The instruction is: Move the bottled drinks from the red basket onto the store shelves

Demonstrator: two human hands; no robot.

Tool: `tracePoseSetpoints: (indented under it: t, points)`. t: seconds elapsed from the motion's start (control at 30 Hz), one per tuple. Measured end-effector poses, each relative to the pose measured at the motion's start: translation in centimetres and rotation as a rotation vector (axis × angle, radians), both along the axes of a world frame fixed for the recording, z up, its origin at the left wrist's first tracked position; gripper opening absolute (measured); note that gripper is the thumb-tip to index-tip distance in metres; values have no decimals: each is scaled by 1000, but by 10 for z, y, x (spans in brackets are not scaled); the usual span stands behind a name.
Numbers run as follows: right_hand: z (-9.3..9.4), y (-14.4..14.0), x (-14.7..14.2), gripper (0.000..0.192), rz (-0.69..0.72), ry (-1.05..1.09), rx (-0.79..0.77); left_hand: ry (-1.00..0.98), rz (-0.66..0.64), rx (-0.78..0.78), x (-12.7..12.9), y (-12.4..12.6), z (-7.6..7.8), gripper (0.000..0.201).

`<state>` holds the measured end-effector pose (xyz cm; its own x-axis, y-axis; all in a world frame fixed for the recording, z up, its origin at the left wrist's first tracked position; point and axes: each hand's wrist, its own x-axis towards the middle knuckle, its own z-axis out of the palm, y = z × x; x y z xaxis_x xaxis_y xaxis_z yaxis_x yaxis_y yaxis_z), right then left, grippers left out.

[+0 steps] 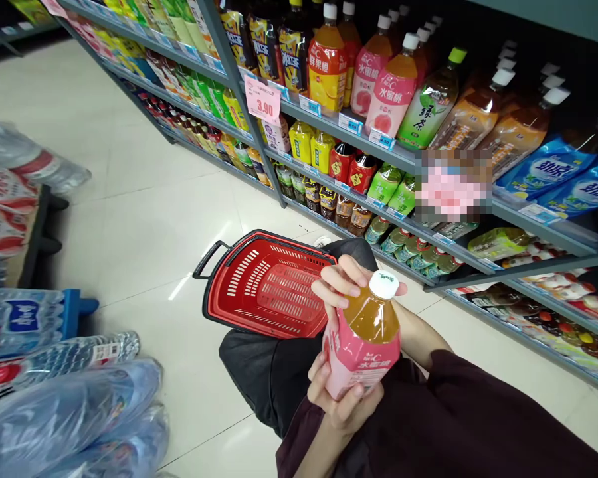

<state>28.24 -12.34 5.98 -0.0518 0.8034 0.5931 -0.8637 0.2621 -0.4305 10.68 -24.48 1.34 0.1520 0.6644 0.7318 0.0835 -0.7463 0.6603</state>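
A large peach drink bottle (361,362) with a pink label, amber liquid and a white cap (383,284) is tilted in front of my body. My left hand (346,398) grips its lower part, thumb and fingers on the label. Around the upper part, behind the cap, my right hand (346,282) is wrapped, its palm hidden by the bottle. Just beyond my hands a red shopping basket (229,285) with a dark rim and handle sits between my legs. No goods show in the visible part of the basket.
A grey shelf rack (329,123) holds rows of bottled drinks, including similar pink peach bottles (391,96). A pink price sign (262,99) reads 3.90. Wrapped water packs (22,318) and large water bottles (80,411) stand left on the tiled floor (144,179).
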Motion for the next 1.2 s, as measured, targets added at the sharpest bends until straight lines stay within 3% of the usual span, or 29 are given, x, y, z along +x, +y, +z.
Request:
tracePoseSetpoints:
  t: [0.1, 0.2, 0.27, 0.33, 0.43, 0.57, 0.73, 0.83, 0.93, 1.03, 1.2]
  points:
    - [12, -13, 10, 54, -85, -134, -146, -39, -60, -234, 0, 1, 0, 67]
    - [32, -23, 18, 45, -212, -316, -605, -144, -131, -617, 4, 3, -4, 69]
    - [41, -25, 21, 42, -288, -356, -820, -258, -201, -880, 8, 7, -7, 81]
    - [43, -24, 21, 42, -353, -355, -943, -381, -285, -1069, 13, 13, -8, 89]
    - [34, -23, 23, 43, -399, -386, -1026, -501, -353, -1191, 19, 22, -8, 90]
    - [20, -32, 33, 52, -360, -595, -1006, -567, -395, -1290, 17, 27, -16, 88]
    - [17, -44, 50, 96, -323, -1099, -803, -497, -320, -1289, 11, 29, -38, 87]
    - [18, -48, 48, 95, -403, -1153, -806, -490, -333, -1278, 13, 35, -40, 87]
    - [24, -55, 40, 94, -571, -1163, -851, -448, -352, -1207, 16, 48, -32, 82]
    - [38, -56, 39, 90, -829, -1298, -836, -416, -353, -1151, 10, 65, -26, 63]
    - [78, -22, 79, 76, -1308, -1221, -561, -308, -309, -1263, -29, 88, -44, 41]
